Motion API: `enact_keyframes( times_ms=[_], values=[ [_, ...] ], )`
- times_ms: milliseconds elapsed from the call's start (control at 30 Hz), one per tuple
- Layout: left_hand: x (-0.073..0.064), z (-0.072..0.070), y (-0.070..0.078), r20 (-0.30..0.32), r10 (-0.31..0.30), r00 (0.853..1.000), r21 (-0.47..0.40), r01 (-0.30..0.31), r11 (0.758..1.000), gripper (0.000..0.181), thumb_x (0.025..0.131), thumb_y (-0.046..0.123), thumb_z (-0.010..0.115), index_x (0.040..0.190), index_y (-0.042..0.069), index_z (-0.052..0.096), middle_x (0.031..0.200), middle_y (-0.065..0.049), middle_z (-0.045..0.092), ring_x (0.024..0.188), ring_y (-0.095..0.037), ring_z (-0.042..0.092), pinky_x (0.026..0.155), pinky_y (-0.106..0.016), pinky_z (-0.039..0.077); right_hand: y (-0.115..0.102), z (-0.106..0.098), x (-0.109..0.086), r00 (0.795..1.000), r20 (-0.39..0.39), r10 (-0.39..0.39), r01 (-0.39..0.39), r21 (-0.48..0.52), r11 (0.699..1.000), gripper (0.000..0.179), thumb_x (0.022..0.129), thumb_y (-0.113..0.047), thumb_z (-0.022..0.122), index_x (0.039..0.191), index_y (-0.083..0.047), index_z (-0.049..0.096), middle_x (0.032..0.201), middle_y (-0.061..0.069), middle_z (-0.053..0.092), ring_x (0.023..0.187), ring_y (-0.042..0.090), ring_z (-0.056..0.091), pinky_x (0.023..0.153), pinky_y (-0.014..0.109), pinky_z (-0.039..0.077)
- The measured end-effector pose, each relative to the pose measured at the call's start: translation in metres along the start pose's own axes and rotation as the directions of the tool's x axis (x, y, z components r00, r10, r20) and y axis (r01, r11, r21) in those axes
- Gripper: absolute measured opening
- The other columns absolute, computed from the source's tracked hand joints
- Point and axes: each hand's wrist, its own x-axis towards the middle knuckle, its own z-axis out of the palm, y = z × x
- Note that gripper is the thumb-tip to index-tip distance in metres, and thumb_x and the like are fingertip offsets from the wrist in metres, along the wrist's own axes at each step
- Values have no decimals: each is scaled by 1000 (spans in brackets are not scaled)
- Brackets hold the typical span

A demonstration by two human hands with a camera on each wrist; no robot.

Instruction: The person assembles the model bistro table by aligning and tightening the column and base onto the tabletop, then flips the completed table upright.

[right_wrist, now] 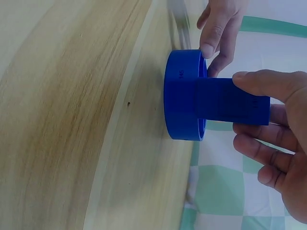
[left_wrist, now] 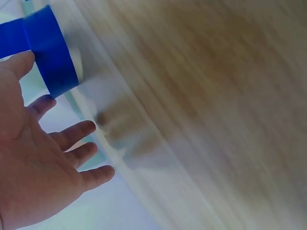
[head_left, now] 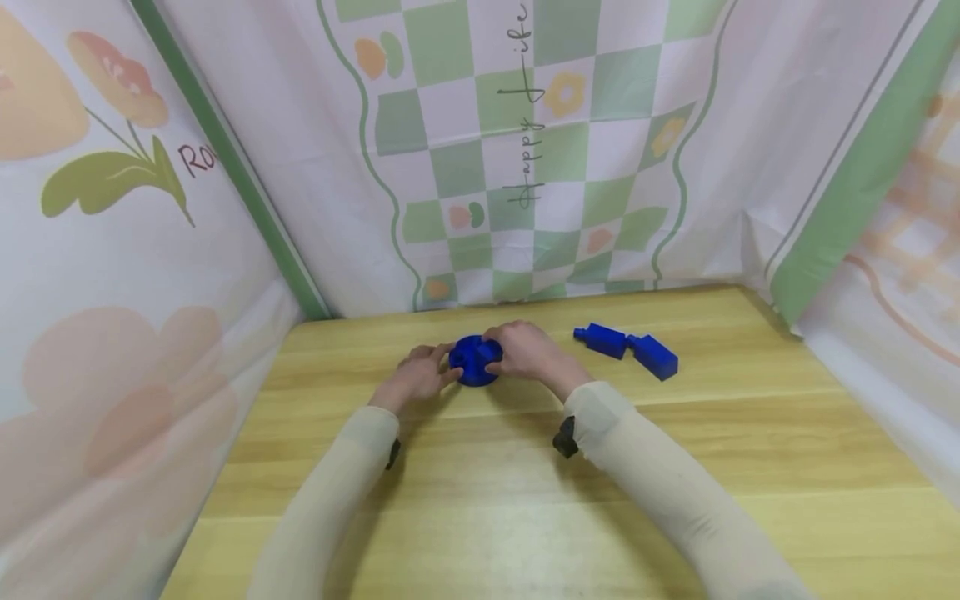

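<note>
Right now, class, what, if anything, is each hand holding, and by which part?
The right hand pinches the blue block by its end away from the blue ring; the left hand seemingly only touches the ring's edge.

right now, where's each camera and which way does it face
Head: on the head, facing forward and down at the table; left hand, right hand and both sleeves show.
Left wrist: on that wrist, facing the left hand and round blue piece.
Right wrist: on that wrist, facing the right hand and blue block; left hand shows beyond.
Both wrist views share the round blue piece.
</note>
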Motion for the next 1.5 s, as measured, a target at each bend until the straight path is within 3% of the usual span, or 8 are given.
enact_keyframes(
  times_ms=[233,467,700,833,1000,1133,1300,1500],
  values=[
    [-3,0,-1,7,-7,1000,-17,7,1000,68,100,62,41,159,32,23,163,-20,24,150,-42,25,114,-66,30,-1,1,-2,1000,-6,9,-9,-14,1000,54,87,-40,77,131,-9,65,128,12,69,116,32,66,103,47,51],
    [0,6,-1,-92,26,995,38,-23,999,67,101,60,44,158,27,30,162,-17,29,150,-38,27,117,-59,32,2,4,-3,1000,-15,13,-13,-16,1000,60,86,-42,77,135,-12,61,131,13,67,119,32,64,104,48,50],
    [0,12,4,-114,25,993,1,-25,1000,74,99,63,44,159,22,27,160,-21,30,147,-41,31,116,-59,34,17,-4,-14,998,52,39,-43,75,996,82,84,-48,76,150,-10,45,121,11,71,110,29,67,99,47,52],
    [1,13,4,-106,31,994,-10,-32,999,70,102,58,43,160,23,25,160,-20,31,148,-41,30,116,-58,33,30,-14,-22,995,77,68,-79,142,987,85,86,-54,71,152,-10,41,124,12,70,114,31,66,101,49,50],
    [2,16,4,-109,27,994,-18,-29,999,74,101,60,42,160,20,22,159,-21,32,147,-41,30,117,-57,31,52,-22,-33,990,95,108,-122,156,980,76,93,-55,62,152,-10,42,128,13,68,117,32,65,102,50,49],
    [1,18,4,-117,12,993,-35,-17,999,78,99,65,42,158,18,23,157,-23,33,147,-41,30,118,-56,30,67,-25,-38,987,78,143,-152,130,980,62,99,-43,58,148,-7,46,125,17,68,112,35,66,97,53,51],
    [-1,17,6,-114,13,993,-37,-17,999,73,102,59,41,159,19,22,159,-24,30,148,-41,28,119,-56,28,84,-24,-44,981,66,183,-188,94,978,51,99,-33,59,141,-5,52,120,19,69,108,35,67,94,52,52],
    [-2,18,8,-90,1,996,-39,-5,999,79,99,66,38,159,19,19,159,-24,30,149,-42,27,119,-57,27,99,-24,-51,973,56,226,-230,77,970,48,97,-29,60,138,-4,55,114,18,71,106,34,67,90,51,52]
  ],
)
